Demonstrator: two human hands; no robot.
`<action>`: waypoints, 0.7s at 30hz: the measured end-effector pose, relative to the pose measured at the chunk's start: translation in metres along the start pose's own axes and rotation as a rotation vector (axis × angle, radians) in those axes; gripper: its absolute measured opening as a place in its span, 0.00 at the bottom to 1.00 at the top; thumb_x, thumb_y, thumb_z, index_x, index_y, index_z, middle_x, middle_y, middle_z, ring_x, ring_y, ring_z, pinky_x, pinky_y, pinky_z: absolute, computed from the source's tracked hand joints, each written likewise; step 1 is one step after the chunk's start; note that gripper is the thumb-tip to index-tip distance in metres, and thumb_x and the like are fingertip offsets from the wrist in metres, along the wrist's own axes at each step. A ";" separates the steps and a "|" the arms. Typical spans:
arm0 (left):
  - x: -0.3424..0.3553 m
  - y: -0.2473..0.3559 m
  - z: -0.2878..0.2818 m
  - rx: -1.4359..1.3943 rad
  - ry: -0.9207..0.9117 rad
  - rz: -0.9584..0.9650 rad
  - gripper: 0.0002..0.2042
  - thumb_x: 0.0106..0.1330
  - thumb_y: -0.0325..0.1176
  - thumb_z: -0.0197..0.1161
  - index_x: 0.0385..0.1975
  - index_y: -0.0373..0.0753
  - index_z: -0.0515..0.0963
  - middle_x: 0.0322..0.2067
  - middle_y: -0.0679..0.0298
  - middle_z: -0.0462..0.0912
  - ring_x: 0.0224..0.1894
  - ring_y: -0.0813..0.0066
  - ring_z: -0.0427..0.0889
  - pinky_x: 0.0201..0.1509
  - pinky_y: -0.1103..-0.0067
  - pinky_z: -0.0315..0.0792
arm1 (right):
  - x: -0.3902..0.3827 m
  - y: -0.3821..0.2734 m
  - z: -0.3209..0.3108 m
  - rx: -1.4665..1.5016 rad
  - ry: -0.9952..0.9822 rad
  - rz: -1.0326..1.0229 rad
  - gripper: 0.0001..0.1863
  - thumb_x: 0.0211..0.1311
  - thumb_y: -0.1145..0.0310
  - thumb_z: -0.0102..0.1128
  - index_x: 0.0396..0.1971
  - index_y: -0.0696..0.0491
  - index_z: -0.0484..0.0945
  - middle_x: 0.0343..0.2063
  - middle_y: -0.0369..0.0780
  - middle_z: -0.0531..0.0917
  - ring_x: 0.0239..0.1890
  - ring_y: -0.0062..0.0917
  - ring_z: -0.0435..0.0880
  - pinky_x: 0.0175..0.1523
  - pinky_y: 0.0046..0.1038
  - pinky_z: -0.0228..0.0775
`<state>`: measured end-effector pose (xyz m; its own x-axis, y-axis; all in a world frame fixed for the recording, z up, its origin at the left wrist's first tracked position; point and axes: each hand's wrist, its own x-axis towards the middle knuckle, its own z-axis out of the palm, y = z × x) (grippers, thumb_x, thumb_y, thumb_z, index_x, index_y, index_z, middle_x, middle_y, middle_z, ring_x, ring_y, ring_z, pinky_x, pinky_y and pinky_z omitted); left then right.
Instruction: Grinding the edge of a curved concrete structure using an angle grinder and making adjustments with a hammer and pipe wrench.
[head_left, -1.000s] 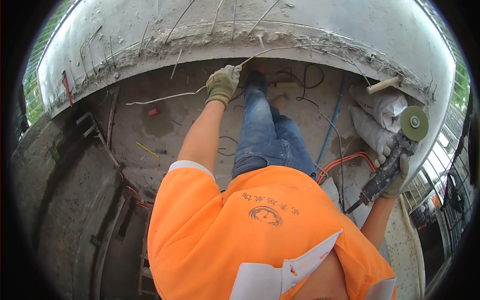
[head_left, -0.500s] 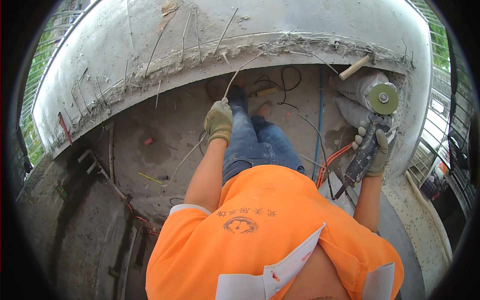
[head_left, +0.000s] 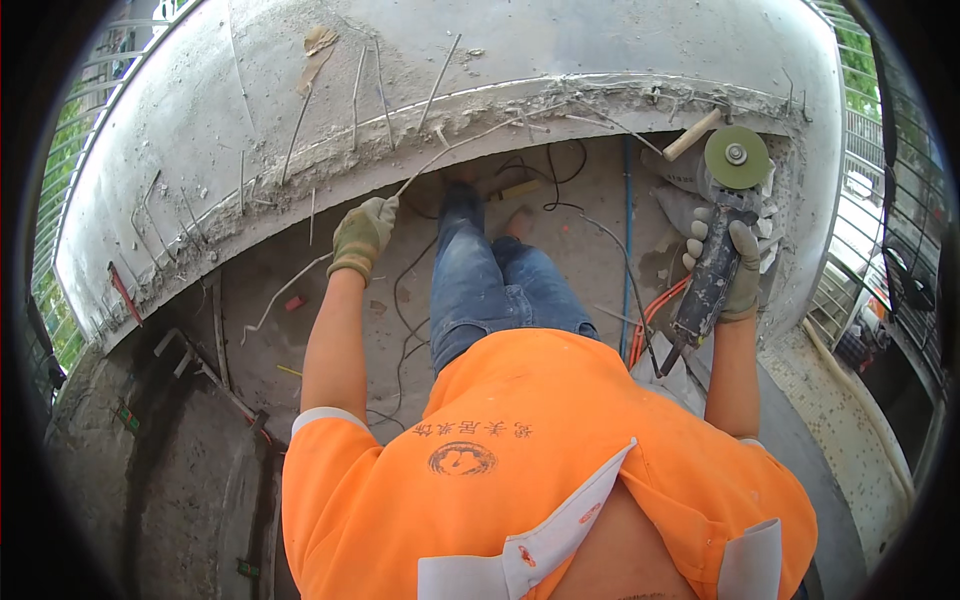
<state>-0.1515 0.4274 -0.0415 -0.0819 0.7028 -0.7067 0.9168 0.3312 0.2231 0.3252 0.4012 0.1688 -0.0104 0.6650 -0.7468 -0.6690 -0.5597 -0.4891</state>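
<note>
My left hand, in a work glove, is closed around a thin, bent steel rod. One end of that rod runs up to the broken concrete edge; its other end hangs past my hand toward the floor. On the right, my gloved right hand wraps round the dark, dusty body of an angle grinder. The grinder's green disc points away from me and sits apart from the rod. Whether the disc spins cannot be told. A black cord leaves the grinder's rear end.
Several steel rods stick out of the curved concrete slab ahead. A wooden handle rests at its edge near the disc. White sacks, orange hoses, a blue pipe and black cable lie below. Metal railings stand at both sides.
My left hand has moved left with the rod in its grip, and the rod slants more to the left. The grinder has shifted slightly up and left in view.
</note>
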 end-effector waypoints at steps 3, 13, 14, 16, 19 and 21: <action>-0.010 0.013 -0.021 0.032 0.029 0.048 0.21 0.71 0.55 0.47 0.42 0.46 0.82 0.38 0.53 0.85 0.44 0.50 0.83 0.47 0.60 0.75 | -0.002 0.000 0.006 -0.037 0.003 -0.018 0.27 0.66 0.58 0.59 0.54 0.65 0.70 0.39 0.45 0.83 0.35 0.32 0.87 0.39 0.36 0.85; -0.032 -0.088 -0.063 0.188 0.225 0.246 0.13 0.64 0.40 0.59 0.48 0.54 0.81 0.37 0.59 0.86 0.38 0.57 0.86 0.40 0.65 0.77 | -0.003 0.017 -0.007 0.023 -0.162 0.041 0.24 0.67 0.59 0.57 0.53 0.64 0.71 0.39 0.46 0.84 0.36 0.33 0.88 0.40 0.37 0.84; -0.039 -0.160 -0.065 0.295 0.223 0.109 0.12 0.66 0.40 0.57 0.48 0.56 0.81 0.38 0.61 0.86 0.38 0.61 0.86 0.40 0.67 0.77 | -0.004 0.019 -0.007 0.011 -0.179 0.047 0.24 0.67 0.59 0.57 0.53 0.64 0.72 0.39 0.45 0.84 0.35 0.33 0.88 0.40 0.36 0.84; -0.083 -0.167 -0.089 0.377 0.281 0.054 0.12 0.67 0.42 0.56 0.47 0.57 0.80 0.38 0.59 0.86 0.38 0.60 0.86 0.40 0.65 0.77 | -0.016 0.016 -0.013 -0.029 -0.177 0.025 0.25 0.67 0.58 0.57 0.54 0.63 0.71 0.40 0.45 0.84 0.36 0.31 0.87 0.41 0.35 0.83; -0.152 -0.194 -0.084 0.199 0.320 0.014 0.16 0.70 0.52 0.53 0.45 0.52 0.81 0.38 0.56 0.84 0.42 0.50 0.82 0.41 0.61 0.75 | -0.021 0.015 -0.021 -0.056 -0.237 0.038 0.27 0.66 0.56 0.58 0.56 0.62 0.70 0.42 0.42 0.82 0.37 0.28 0.84 0.42 0.33 0.82; -0.183 -0.186 -0.052 0.100 0.449 -0.022 0.19 0.70 0.55 0.51 0.44 0.50 0.81 0.38 0.57 0.84 0.42 0.49 0.82 0.43 0.60 0.75 | -0.023 0.012 -0.051 -0.074 -0.320 0.027 0.30 0.67 0.54 0.56 0.59 0.62 0.68 0.46 0.44 0.81 0.40 0.30 0.83 0.48 0.36 0.80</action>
<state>-0.3270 0.2699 0.0809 -0.2430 0.9066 -0.3451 0.9443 0.3025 0.1297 0.3550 0.3537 0.1571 -0.2680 0.7648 -0.5859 -0.6100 -0.6054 -0.5113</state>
